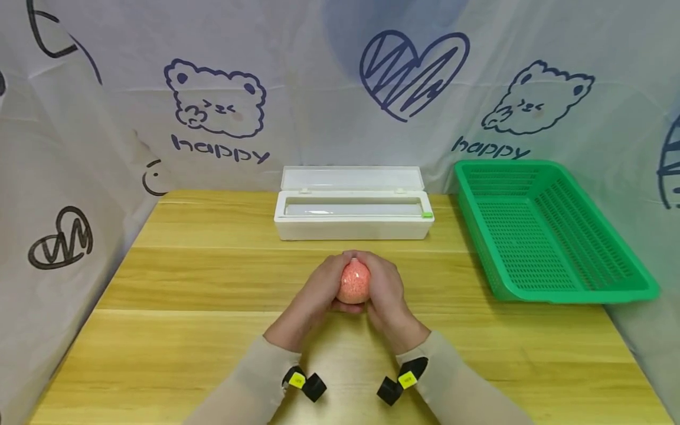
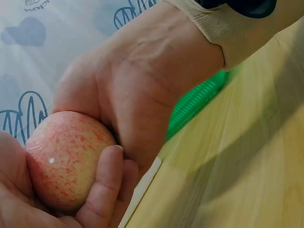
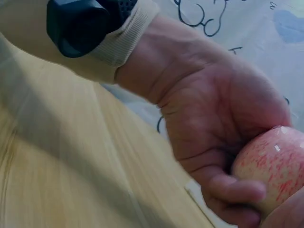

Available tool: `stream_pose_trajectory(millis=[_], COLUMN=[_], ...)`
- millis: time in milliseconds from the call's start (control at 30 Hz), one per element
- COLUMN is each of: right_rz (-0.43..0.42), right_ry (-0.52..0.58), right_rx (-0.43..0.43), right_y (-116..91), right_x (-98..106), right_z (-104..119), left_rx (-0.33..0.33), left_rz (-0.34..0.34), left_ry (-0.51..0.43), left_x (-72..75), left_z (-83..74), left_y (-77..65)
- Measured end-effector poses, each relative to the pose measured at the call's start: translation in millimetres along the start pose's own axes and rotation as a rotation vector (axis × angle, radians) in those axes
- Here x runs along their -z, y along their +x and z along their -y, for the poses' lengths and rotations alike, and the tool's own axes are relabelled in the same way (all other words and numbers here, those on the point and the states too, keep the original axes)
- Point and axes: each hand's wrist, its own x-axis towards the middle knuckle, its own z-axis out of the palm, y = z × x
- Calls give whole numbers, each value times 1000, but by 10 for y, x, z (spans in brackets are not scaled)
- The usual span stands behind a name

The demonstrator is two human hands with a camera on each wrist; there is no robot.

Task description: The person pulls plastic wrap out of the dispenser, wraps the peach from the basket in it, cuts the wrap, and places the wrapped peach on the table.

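Note:
A glossy round fruit (image 1: 354, 283), pale yellow with red speckles, sits between both hands above the table. My left hand (image 1: 323, 284) cups it from the left and my right hand (image 1: 388, 286) from the right, fingers curled about its sides and meeting at the far side. In the left wrist view the fruit (image 2: 71, 159) shows its streaked skin, with the right hand (image 2: 135, 90) beyond it. Seen from the right wrist, the fruit (image 3: 275, 161) rests against the left hand's palm (image 3: 209, 114). Its underside is partly hidden by fingers.
Behind the hands stands a long white box (image 1: 353, 229) with its lid (image 1: 352, 177) raised and a small green piece (image 1: 427, 215) at its right end. A green slotted basket (image 1: 502, 277) occupies the right side of the wooden table (image 1: 186, 265). Printed cloth (image 1: 313, 118) hangs behind.

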Motion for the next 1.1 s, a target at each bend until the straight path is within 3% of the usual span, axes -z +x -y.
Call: stream_pose_trajectory(millis=[133, 333, 433, 533, 633, 733, 867, 933, 1000, 1100], right_rz=[25, 145, 143, 85, 52, 76, 121, 134, 122, 77], right_ry=[61, 140, 53, -52, -79, -5, 173, 209, 147, -118], right_rx=[-6, -120, -66, 30, 59, -12, -173, -212, -182, -28], right_y=[-7, 40, 29, -1, -21, -7, 34, 45, 47, 41], right_x=[17, 89, 80, 47, 28, 42, 87, 97, 91, 61], right_z=[-11, 41, 51, 31, 18, 27, 74, 93, 97, 94], left_rx=[-14, -40, -47, -62, -75, -73, -41, -41, -52, -100], left_rz=[-13, -32, -51, -88, -117, -97, -40, -17, -33, -98], left_ry=[15, 18, 29, 76, 118, 116, 20, -12, -7, 60], left_x=[-2, -23, -43, -61, -63, -42, 13, 30, 26, -1], left_z=[0, -2, -24, -48, -52, -42, -33, -31, -31, -41], left_y=[-29, -67, -74, -80, -89, -97, -100, -89, -74, -60])
